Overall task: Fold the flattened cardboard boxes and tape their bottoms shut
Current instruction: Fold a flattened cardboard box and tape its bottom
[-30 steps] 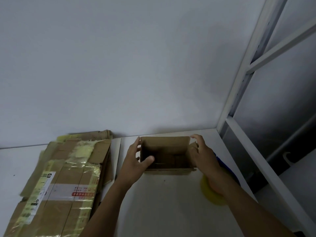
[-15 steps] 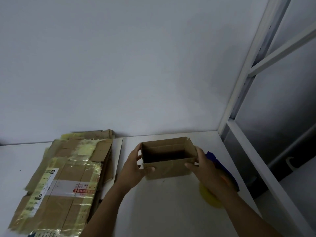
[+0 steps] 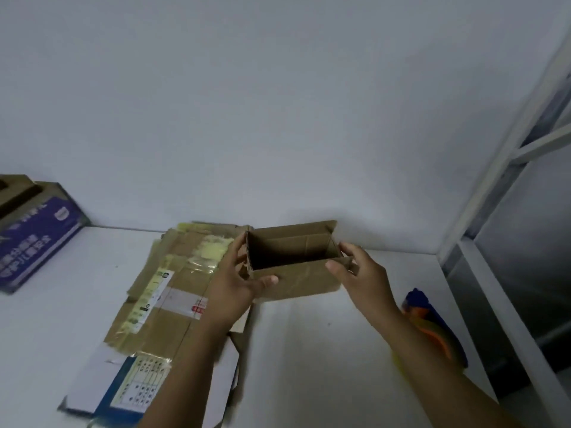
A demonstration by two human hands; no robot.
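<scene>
A small brown cardboard box [image 3: 302, 281], set up with its open side facing me, is held above the white table [image 3: 309, 350]. My left hand [image 3: 236, 281] grips its left end, thumb on the front wall and fingers behind the corner. My right hand [image 3: 360, 273] holds the right end, thumb on the front rim. A pile of flattened cardboard boxes [image 3: 167, 298] with yellowed tape and labels lies on the table to the left, partly under my left forearm. A blue and orange tape dispenser [image 3: 432, 322] lies to the right, partly hidden by my right forearm.
A purple and brown box [image 3: 34, 230] stands at the far left against the white wall. A white metal shelf frame [image 3: 506, 156] rises on the right beside the table's right edge.
The box has been lifted off the table and carried left, over the edge of the flattened pile. The view has swung left and the purple box has come into sight.
</scene>
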